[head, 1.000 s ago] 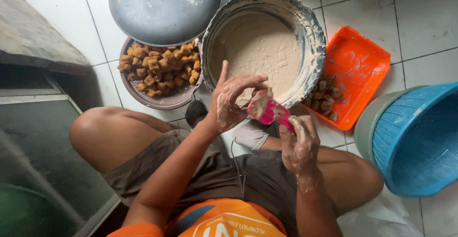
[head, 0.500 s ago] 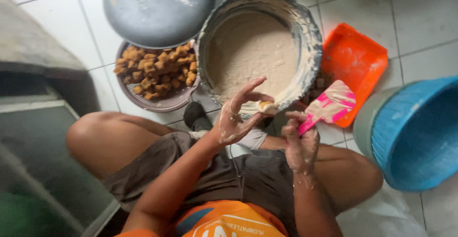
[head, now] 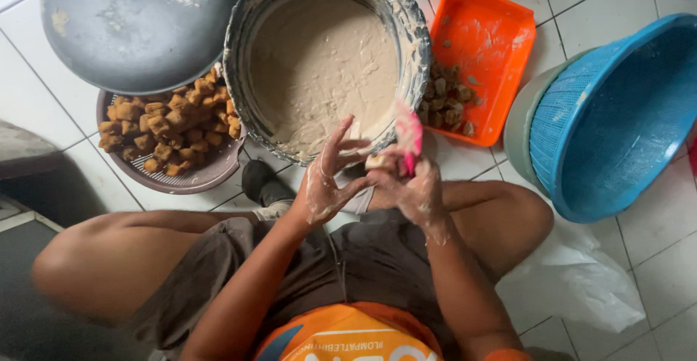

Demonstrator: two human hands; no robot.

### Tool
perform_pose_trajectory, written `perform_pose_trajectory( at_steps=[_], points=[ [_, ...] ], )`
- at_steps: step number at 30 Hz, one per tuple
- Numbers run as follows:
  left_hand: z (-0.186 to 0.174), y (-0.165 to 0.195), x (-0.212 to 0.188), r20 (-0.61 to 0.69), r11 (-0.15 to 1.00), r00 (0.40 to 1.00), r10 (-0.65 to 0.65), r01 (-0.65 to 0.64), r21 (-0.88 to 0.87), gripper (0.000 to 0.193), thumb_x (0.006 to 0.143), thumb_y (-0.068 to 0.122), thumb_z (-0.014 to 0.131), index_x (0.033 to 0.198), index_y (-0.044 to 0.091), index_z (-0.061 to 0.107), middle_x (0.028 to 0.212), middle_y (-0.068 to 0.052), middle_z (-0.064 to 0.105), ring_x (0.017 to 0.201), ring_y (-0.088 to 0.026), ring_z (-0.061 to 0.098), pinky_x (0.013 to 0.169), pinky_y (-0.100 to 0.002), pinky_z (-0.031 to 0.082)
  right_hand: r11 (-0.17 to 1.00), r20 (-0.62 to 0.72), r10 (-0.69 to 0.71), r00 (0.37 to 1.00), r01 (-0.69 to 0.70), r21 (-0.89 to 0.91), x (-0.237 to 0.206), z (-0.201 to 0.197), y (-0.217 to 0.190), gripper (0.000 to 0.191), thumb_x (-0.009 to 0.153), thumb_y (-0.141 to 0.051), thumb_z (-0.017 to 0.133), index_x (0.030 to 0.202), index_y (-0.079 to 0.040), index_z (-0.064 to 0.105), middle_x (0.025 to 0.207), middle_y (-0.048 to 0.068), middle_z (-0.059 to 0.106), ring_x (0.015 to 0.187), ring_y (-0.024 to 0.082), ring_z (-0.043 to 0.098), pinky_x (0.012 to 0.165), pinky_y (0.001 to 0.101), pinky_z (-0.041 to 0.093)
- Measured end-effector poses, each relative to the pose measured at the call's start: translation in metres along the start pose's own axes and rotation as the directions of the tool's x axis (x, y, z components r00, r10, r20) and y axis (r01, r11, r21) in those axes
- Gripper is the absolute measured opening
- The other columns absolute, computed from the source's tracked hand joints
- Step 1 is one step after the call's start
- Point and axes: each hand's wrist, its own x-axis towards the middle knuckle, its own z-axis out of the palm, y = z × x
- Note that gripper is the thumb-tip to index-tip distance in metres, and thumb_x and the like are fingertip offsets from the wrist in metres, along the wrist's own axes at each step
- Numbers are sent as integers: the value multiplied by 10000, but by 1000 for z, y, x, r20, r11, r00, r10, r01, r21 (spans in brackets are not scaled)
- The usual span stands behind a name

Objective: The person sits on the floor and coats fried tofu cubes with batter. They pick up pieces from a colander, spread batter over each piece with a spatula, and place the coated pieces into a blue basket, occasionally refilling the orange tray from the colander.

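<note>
My right hand (head: pixel 415 190) is closed around the handle of a pink spatula (head: pixel 409 134), whose blade stands up just at the near rim of the big batter bowl (head: pixel 420 49). My left hand (head: pixel 327 183), smeared with batter, has its fingers spread and meets the right hand over a small pale piece (head: pixel 376 161) just below that rim. Left of the bowl sits a brown tray of fried cubes (head: pixel 170 125), partly under a grey lid (head: pixel 138 30). Right of the bowl lies an orange tray (head: pixel 490 41), and beyond it a blue basket (head: pixel 617 121).
</note>
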Motion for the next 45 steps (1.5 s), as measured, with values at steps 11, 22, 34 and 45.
perform_pose_trajectory(
  at_steps=[11, 22, 34, 45],
  points=[
    [-11, -20, 10, -174, 993, 981, -80, 94, 73, 701, 937, 116, 770, 1543, 79, 419, 1435, -174, 604, 1281, -279, 642, 1040, -396, 545, 969, -465, -11, 885, -105, -223, 108, -157, 156, 355, 883, -273, 866, 1027, 15, 717, 904, -3, 707, 804, 86, 620, 750, 253, 511],
    [-103, -99, 1, -481, 996, 876, -39, -4, -88, 367, 1055, 55, 698, 1400, 50, 571, 1249, -113, 638, 1137, -208, 632, 998, -320, 544, 894, -310, -163, 936, 7, -449, 110, -128, 122, 301, 1122, -147, 526, 1321, 75, 488, 1177, 140, 580, 952, 238, 566, 826, 388, 491],
    [-209, -192, -4, -847, 944, 459, -269, -48, -326, 261, 1060, 242, 606, 1257, 70, 623, 1063, -35, 673, 842, -92, 608, 636, -211, 452, 276, 306, 350, 885, 215, -937, 116, 25, 150, 223, 1007, -174, 541, 1004, -50, 726, 1067, 241, 654, 972, 447, 667, 842, 542, 527],
    [-226, -209, -3, -882, 955, 399, -250, -50, -293, 250, 1059, 231, 594, 1234, 55, 632, 1077, -67, 685, 882, -115, 635, 761, -236, 527, 481, 614, 297, 731, 441, -757, 113, 76, 174, 190, 835, -103, 662, 991, 1, 689, 991, 228, 675, 985, 445, 649, 803, 505, 533]
  ],
)
